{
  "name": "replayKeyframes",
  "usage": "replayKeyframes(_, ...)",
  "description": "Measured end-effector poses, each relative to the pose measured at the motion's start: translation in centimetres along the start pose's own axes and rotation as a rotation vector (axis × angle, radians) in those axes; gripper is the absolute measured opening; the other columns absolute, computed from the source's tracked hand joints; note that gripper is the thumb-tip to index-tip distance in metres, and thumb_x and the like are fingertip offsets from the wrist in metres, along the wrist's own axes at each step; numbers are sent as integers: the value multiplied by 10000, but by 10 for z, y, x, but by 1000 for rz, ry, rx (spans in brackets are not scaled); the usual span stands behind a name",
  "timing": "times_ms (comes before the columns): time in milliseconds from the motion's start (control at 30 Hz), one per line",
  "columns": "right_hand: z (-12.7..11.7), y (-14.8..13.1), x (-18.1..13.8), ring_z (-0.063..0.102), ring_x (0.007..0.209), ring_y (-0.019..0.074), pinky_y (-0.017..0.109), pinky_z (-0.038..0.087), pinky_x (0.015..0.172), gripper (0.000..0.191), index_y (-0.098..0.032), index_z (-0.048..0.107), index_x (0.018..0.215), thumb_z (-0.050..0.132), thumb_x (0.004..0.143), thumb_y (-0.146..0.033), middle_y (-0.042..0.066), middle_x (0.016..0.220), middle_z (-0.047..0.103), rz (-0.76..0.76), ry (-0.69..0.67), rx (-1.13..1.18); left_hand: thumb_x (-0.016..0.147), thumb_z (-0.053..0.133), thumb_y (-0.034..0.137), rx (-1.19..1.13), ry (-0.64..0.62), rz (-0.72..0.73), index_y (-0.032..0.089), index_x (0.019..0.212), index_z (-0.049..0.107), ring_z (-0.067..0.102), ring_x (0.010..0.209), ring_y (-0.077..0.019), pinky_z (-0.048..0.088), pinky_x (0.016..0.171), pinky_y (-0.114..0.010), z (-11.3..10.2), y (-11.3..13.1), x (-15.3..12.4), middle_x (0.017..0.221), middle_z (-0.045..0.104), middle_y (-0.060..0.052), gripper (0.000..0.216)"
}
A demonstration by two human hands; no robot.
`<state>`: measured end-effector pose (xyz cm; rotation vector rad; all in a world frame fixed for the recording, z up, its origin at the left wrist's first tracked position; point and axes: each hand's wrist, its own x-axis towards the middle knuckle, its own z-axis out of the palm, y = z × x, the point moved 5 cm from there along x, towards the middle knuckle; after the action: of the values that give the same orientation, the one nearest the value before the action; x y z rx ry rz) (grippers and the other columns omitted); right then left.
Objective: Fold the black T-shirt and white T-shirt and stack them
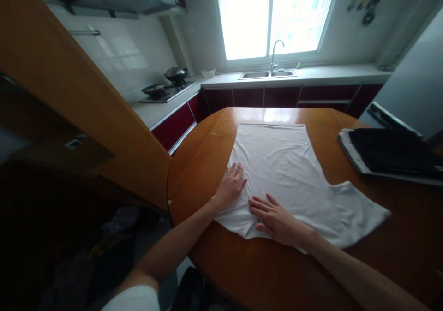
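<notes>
A white T-shirt (280, 158) lies spread over the wooden table, its hem at the far side and one sleeve reaching out to the right. Slight wrinkles run across the cloth. My left hand (231, 185) rests flat on the shirt's left edge, fingers stretched out. Lower and to the right, my right hand (275, 218) lies palm down on the near part of the shirt, fingers spread. Neither hand grips the fabric. The left sleeve area is bunched near my hands.
The round wooden table (194, 163) has a stack of folded dark and light clothes (391, 149) at its right. Beyond it are a counter with a sink (256, 74) and a stove with a lidded wok (176, 73). A wooden door (114, 117) stands at left.
</notes>
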<state>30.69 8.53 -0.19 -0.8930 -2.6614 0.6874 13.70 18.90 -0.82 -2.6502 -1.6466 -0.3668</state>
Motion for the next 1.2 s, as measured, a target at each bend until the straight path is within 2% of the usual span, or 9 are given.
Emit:
replayKeyframes(167, -1, -1, 0, 288, 1517, 282, 601, 155, 1238, 522, -196, 503, 1483, 468, 1033, -459, 124, 1596, 405, 4, 4, 6, 1042, 363, 513, 25, -86, -32, 94, 1565, 350, 210, 1538, -333, 225, 1238, -538, 7, -5, -2, 1630, 308, -186, 670)
replayKeyframes(267, -2, -2, 0, 292, 1516, 277, 595, 160, 1239, 488, -207, 520, 1469, 481, 1032, -419, 123, 1597, 406, -9, 24, 10, 1039, 394, 483, 11, -13, 12, 93, 1567, 341, 188, 1544, -328, 221, 1241, -530, 1, -4, -2, 1631, 304, -192, 659)
replayKeyframes(367, -4, -2, 0, 257, 1529, 270, 580, 156, 1246, 464, -194, 517, 1468, 464, 1036, -354, 127, 1627, 345, -29, 52, -12, 1050, 380, 430, -27, 47, 86, 90, 1569, 327, 171, 1552, -295, 221, 1247, -499, -4, 0, -1, 1637, 298, -184, 622)
replayKeyframes(567, -2, 0, 1, 313, 1508, 263, 525, 215, 1249, 490, -173, 507, 1473, 488, 1027, -377, 139, 1597, 403, -27, 43, 12, 1042, 379, 497, -34, -81, 100, 101, 1563, 341, 183, 1545, -328, 219, 1232, -526, 14, 0, -3, 1639, 285, -196, 656)
replayKeyframes(767, -1, -1, 1, 312, 1507, 278, 536, 220, 1245, 506, -165, 518, 1464, 487, 1030, -423, 141, 1600, 397, -15, 27, 7, 1021, 416, 549, -41, -72, 90, 155, 1562, 370, 157, 1545, -369, 211, 1221, -574, 12, 0, -5, 1646, 289, -165, 671)
replayKeyframes(867, -1, -1, 1, 314, 1507, 276, 539, 219, 1243, 508, -169, 512, 1472, 484, 1032, -421, 142, 1595, 404, -14, 36, 15, 1040, 392, 510, -87, -41, 102, 154, 1550, 392, 200, 1540, -341, 234, 1226, -545, 4, 1, -2, 1633, 329, -146, 622)
replayKeyframes(1000, -1, 1, 1, 324, 1503, 272, 546, 214, 1242, 511, -193, 509, 1480, 498, 1027, -429, 144, 1589, 413, -20, 50, 43, 1069, 330, 369, -105, 32, 28, 119, 1537, 405, 267, 1526, -287, 247, 1234, -500, -1, -7, 3, 1601, 391, -153, 535)
replayKeyframes(1133, -2, 0, 1, 324, 1502, 274, 541, 218, 1241, 506, -184, 524, 1465, 489, 1030, -440, 143, 1588, 415, -14, 48, 43, 1048, 402, 435, -50, -70, 16, 176, 1554, 396, 245, 1525, -351, 249, 1208, -595, 8, -12, 3, 1625, 340, -154, 568)
replayKeyframes(1200, -3, 0, 2, 330, 1500, 271, 537, 222, 1241, 503, -186, 527, 1462, 490, 1030, -440, 140, 1584, 423, -9, 51, 44, 1046, 406, 445, -37, -58, 23, 196, 1559, 390, 234, 1529, -352, 235, 1210, -601, 6, -11, 3, 1633, 325, -152, 571)
